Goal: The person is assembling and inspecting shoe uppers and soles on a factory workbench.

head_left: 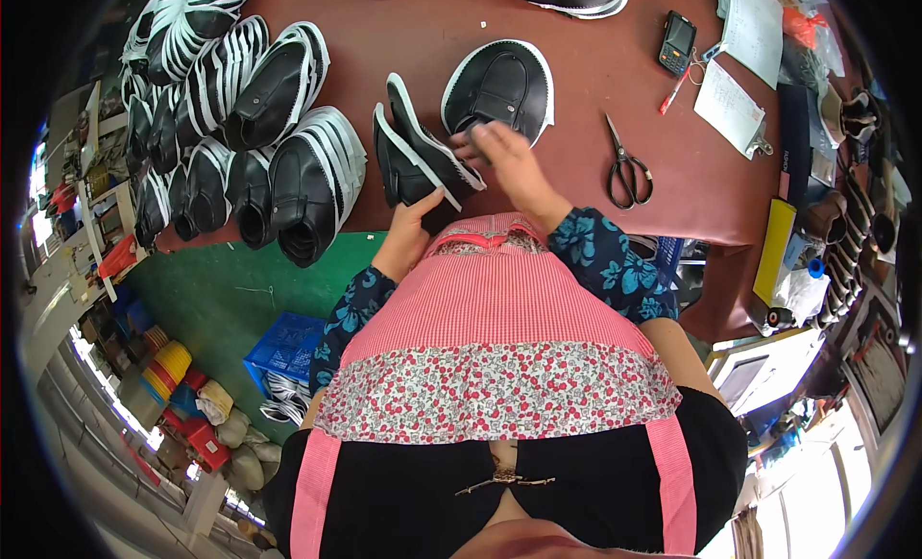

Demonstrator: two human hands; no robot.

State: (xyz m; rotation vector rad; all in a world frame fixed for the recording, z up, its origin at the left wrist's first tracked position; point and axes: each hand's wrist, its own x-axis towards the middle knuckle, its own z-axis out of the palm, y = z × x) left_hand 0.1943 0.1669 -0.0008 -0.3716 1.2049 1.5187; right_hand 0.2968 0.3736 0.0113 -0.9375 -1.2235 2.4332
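Note:
My left hand (411,230) grips the near end of a small bundle of black shoe uppers with white edges (413,151), held on edge at the front of the dark red table (576,69). My right hand (507,160) rests its fingers on the top of that bundle, beside a flat black upper with white trim (499,84) lying just behind it. Both forearms wear blue flowered sleeves, above a pink checked apron.
Several stacks of black-and-white uppers (240,127) fill the table's left side. Black scissors (626,170) lie right of my hands. A phone (678,38), a red pen (672,93) and papers (735,103) sit farther right. A blue crate (283,352) stands on the green floor.

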